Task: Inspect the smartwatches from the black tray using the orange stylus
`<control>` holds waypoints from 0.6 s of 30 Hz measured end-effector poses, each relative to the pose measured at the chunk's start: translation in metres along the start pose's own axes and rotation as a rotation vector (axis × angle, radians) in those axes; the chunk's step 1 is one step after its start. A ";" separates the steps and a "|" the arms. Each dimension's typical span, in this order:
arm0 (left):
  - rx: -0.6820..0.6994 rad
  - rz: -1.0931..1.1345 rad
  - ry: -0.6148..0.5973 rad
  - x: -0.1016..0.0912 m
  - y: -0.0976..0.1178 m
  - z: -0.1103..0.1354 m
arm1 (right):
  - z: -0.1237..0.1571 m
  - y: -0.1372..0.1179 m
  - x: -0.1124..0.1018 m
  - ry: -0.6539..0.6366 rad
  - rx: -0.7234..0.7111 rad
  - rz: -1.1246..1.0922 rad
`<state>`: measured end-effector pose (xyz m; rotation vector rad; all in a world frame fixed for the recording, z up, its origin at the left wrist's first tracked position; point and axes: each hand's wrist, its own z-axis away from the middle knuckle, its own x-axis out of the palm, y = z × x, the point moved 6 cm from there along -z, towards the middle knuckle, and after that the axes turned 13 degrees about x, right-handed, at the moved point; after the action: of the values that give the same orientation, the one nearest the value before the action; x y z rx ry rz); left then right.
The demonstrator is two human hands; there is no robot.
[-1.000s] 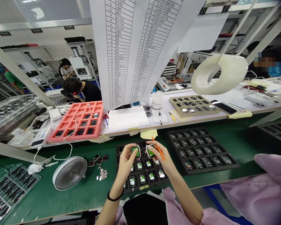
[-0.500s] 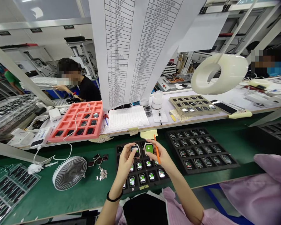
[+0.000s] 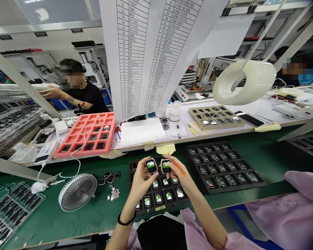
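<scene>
Well, a green workbench (image 3: 99, 215) with a black foam tray (image 3: 172, 207) at its centre

Across the factory floor, a co-worker (image 3: 90, 99) in a black T-shirt reaches out an arm beyond the far white bench (image 3: 214, 135). That bench carries a red foam tray (image 3: 111, 132) holding dark watch bodies, with a printed list (image 3: 135, 59) hanging above it and a white tape roll (image 3: 245, 83) hanging to the right. On the green surface, a second black foam tray (image 3: 224, 185) lies to the right of the central one, and a small desk fan (image 3: 77, 192) stands to the left. A little heap of silver pieces (image 3: 114, 192) sits just beside the central tray.

That tray holds rows of watches with lit green screens. Above its upper rows, the left hand (image 3: 141, 184) is closed on the left smartwatch (image 3: 151, 166), fingers and thumb on its edges. The right hand (image 3: 178, 173) likewise grips the right smartwatch (image 3: 166, 166), just beside the other, with a slim orange stick (image 3: 181, 171) tucked through its fingers. A black band (image 3: 126, 220) circles the left wrist.
</scene>
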<state>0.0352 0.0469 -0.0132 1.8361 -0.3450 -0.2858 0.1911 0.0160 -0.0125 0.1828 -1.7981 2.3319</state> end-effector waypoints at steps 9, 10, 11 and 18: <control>0.416 -0.625 -0.247 0.019 0.019 0.006 | 0.004 0.016 0.003 0.055 0.050 0.315; 0.430 -0.671 -0.271 0.021 0.017 0.007 | 0.005 0.018 0.004 0.076 0.043 0.376; 0.431 -0.714 -0.299 0.022 0.015 0.008 | 0.006 0.020 0.004 0.087 0.044 0.432; 0.485 -0.847 -0.309 0.020 0.012 0.016 | 0.003 0.039 0.008 0.042 0.118 0.424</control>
<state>0.0469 0.0223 -0.0069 2.3450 0.2038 -1.1564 0.1746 0.0041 -0.0465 -0.2561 -1.8236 2.6998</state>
